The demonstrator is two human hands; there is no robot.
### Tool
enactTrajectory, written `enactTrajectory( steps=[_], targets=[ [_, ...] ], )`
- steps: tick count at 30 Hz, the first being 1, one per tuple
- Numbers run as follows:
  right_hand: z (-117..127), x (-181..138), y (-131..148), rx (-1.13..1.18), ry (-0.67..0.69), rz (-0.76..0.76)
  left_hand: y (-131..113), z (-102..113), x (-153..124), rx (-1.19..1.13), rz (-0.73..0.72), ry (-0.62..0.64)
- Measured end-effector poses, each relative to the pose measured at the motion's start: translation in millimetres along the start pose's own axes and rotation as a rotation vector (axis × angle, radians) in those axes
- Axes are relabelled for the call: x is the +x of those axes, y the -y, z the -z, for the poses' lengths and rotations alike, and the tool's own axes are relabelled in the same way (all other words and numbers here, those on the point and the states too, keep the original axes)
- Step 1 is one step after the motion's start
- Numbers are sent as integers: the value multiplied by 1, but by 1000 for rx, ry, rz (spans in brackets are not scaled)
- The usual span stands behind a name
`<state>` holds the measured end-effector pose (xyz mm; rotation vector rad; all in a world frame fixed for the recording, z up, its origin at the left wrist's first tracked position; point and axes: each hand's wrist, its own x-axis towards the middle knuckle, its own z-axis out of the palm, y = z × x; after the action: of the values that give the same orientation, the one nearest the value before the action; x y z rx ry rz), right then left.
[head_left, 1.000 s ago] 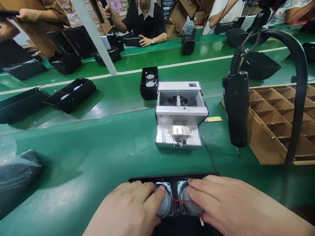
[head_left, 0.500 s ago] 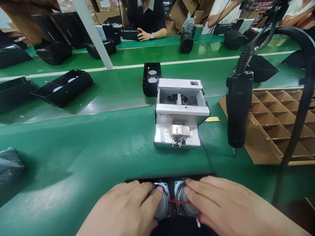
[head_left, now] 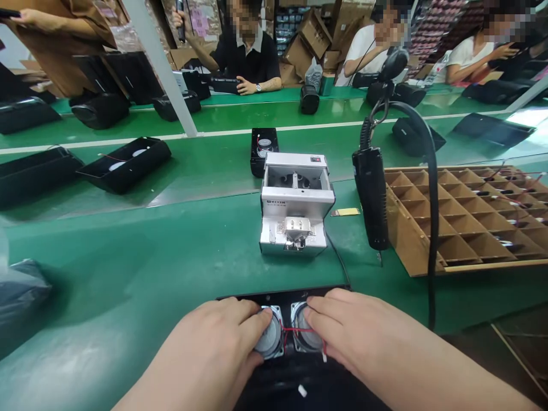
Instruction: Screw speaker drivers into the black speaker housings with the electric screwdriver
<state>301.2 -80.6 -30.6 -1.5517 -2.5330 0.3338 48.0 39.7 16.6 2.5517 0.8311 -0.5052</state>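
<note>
Both hands rest on a black speaker housing [head_left: 282, 297] lying at the near edge of the green tabletop [head_left: 171, 268]. The left hand [head_left: 214, 348] lies flat with its fingers laid over the left speaker driver [head_left: 268, 342]; the right hand [head_left: 346, 337] lies likewise over the right speaker driver [head_left: 303, 337]. Neither hand is closed around anything: the fingers are extended and pressed down on the drivers, with the two hands close together but not touching. A red wire [head_left: 299, 330] runs between the two drivers and trails toward a small white connector [head_left: 302, 391] on the housing's near part. Directly beyond the housing stands a silver screw feeder [head_left: 295, 200], apart from it, with a black cable leading off its right side. To the right of the feeder a black electric screwdriver [head_left: 371, 197] hangs upright above the tabletop on a thick black hose [head_left: 430, 188]. Further right sits a cardboard divider tray [head_left: 454, 222] with many compartments, some at its far right holding wired parts. Behind the feeder, on the conveyor belt [head_left: 205, 160], stands another small black housing [head_left: 263, 148] with two drivers; an open black enclosure [head_left: 126, 162] lies to the left. Other people sit at the far side of the line.
</note>
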Motion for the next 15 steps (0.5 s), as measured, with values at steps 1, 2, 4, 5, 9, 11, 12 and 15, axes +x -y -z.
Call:
enactTrajectory(
  steps=[1, 2, 4, 5, 9, 11, 12, 15],
  targets=[
    [1, 1, 0, 31, 17, -16, -2, 2, 0, -14, 13, 17],
    [3, 2, 0, 60, 19, -25, -3, 3, -1, -29, 23, 27],
    [8, 6, 1, 95, 12, -38, -4, 5, -1, -49, 32, 20],
    [11, 8, 1, 103, 12, -42, -4, 5, -1, -56, 37, 15],
    [22, 13, 1, 117, 61, -49, -4, 7, 1, -75, 39, -3],
    [23, 13, 0, 126, 83, -53, -4, 8, 1, -78, 40, -14],
    [23, 13, -1, 128, 91, -58, -4, 8, 1, -79, 41, -17],
    [20, 12, -1, 130, 101, -74, -6, 7, 0, -81, 32, -11]
  ],
)
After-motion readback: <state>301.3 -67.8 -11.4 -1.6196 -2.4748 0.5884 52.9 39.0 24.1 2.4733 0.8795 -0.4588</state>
